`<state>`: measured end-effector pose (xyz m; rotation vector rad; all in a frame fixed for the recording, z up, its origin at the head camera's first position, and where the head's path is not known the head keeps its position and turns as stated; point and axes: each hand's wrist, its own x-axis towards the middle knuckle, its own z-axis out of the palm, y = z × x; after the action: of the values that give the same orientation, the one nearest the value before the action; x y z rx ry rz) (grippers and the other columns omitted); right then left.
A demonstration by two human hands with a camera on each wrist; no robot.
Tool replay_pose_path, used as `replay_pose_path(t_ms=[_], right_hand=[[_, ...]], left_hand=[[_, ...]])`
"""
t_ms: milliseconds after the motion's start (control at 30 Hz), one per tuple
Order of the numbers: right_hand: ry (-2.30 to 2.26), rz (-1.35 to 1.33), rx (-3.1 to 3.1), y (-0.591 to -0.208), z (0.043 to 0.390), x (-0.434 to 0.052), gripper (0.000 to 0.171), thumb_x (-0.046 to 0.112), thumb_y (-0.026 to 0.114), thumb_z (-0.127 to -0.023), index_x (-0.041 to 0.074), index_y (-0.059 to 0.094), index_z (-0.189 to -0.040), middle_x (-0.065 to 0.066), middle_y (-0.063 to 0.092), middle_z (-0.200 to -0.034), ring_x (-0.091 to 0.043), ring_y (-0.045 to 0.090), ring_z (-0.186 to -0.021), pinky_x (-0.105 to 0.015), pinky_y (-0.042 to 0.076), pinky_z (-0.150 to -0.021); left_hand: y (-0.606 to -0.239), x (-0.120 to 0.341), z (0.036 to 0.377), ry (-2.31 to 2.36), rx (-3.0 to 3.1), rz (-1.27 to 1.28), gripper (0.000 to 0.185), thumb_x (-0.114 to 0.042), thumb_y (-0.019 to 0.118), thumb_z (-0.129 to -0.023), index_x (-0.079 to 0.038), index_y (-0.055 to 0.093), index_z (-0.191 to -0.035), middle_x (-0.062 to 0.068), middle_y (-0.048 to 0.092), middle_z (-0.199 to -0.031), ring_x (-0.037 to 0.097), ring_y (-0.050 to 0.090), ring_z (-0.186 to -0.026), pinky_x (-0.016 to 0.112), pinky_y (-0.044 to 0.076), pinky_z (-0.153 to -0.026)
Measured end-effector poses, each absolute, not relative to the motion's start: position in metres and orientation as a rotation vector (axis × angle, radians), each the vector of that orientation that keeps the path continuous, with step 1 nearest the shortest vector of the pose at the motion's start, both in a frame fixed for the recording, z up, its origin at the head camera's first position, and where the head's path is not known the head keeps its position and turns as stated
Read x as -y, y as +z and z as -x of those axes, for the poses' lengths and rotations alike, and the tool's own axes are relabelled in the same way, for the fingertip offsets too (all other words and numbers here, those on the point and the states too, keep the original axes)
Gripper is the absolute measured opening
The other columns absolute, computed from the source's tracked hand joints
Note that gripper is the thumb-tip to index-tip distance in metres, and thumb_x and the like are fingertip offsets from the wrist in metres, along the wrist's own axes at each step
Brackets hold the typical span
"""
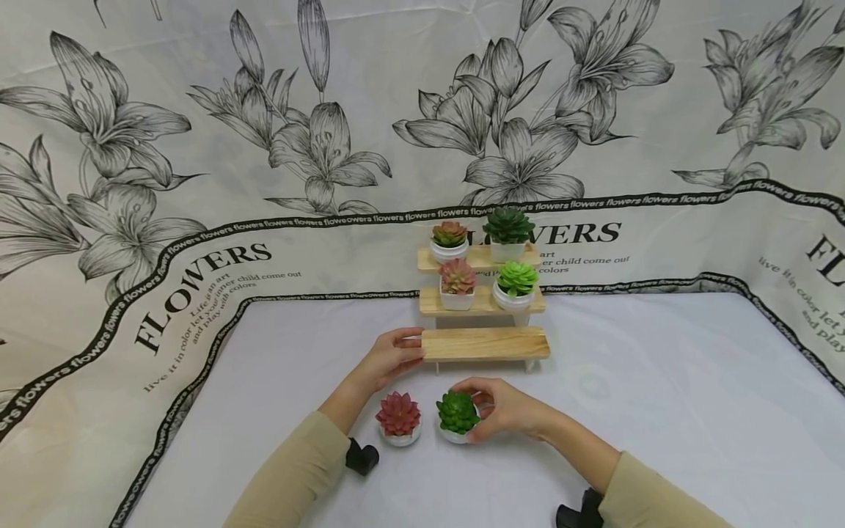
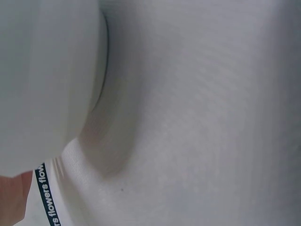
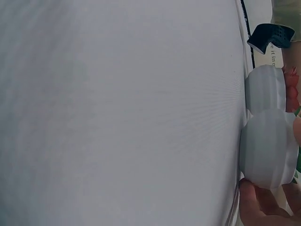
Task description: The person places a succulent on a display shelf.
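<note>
**Green succulent pot held beside the wooden step shelf**

A green succulent in a white pot [image 1: 457, 418] is gripped by the right hand [image 1: 508, 408] on the white counter [image 1: 660, 411], in front of a three-tier wooden shelf [image 1: 485, 343]. The fingers and thumb are curled round the right side of the pot; in the right wrist view a fingertip [image 3: 256, 202] is seen pressed against the pot's ribbed white wall [image 3: 268, 150]. The pot appears to rest on the counter, though the underside is hidden in the head view and a slight lift cannot be ruled out.

Just to its left a pink-red succulent in a white pot [image 1: 399, 419] stands, close beside the green one and held by neither hand. In the left wrist view a large blurred white shape fills the left side, probably this pot's wall.

The left hand [image 1: 391, 356] is laid at the left end of the shelf's lowest board, its fingers bent over the board's edge. That lowest tier carries no pots.

On the middle tier a pink succulent in a square white pot [image 1: 457, 284] and a bright green one in a round pot [image 1: 516, 286] are set side by side. On the top tier a reddish-green succulent [image 1: 450, 240] and a dark green one [image 1: 507, 233] are placed.

A cloth printed with lilies and the word FLOWERS [image 1: 198, 220] is hung behind the counter.
</note>
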<state>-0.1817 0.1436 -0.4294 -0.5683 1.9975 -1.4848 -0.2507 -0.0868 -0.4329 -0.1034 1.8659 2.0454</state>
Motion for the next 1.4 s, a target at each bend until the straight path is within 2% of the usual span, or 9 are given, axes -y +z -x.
replay_pose_path(t_ms=[200, 767, 1400], right_hand=[[-1.467, 0.559, -2.004, -0.4305, 0.1821, -0.1424, 0.065, 0.004, 0.079, -0.069, 0.003, 0.052, -0.128, -0.008, 0.052, -0.122, -0.024, 0.045, -0.102, -0.04, 0.044, -0.089], [-1.475, 0.581, -2.029, -0.4315, 0.182, -0.1387, 0.063, 0.003, 0.08, -0.068, -0.001, 0.052, -0.125, -0.006, 0.058, -0.112, -0.022, 0.051, -0.096, -0.032, 0.048, -0.08], [-1.491, 0.532, -2.045, -0.4302, 0.1802, -0.1397, 0.064, 0.005, 0.08, -0.069, 0.0, 0.051, -0.125, -0.006, 0.057, -0.111, -0.021, 0.051, -0.095, -0.031, 0.049, -0.081]], left_hand=[[-0.4328, 0.0869, 0.2516, 2.034, -1.867, 0.113, 0.045, 0.008, 0.057, -0.087, 0.001, 0.05, -0.131, 0.017, 0.055, -0.113, 0.018, 0.057, -0.091, 0.035, 0.051, -0.088], [-0.4338, 0.0882, 0.2505, 2.069, -1.83, 0.091, 0.045, 0.01, 0.056, -0.087, 0.001, 0.05, -0.131, 0.013, 0.057, -0.107, 0.016, 0.058, -0.087, 0.034, 0.052, -0.086], [-0.4327, 0.0874, 0.2505, 2.053, -1.84, 0.099, 0.045, 0.009, 0.056, -0.087, 0.001, 0.049, -0.131, 0.019, 0.056, -0.114, 0.018, 0.058, -0.09, 0.036, 0.051, -0.088]])
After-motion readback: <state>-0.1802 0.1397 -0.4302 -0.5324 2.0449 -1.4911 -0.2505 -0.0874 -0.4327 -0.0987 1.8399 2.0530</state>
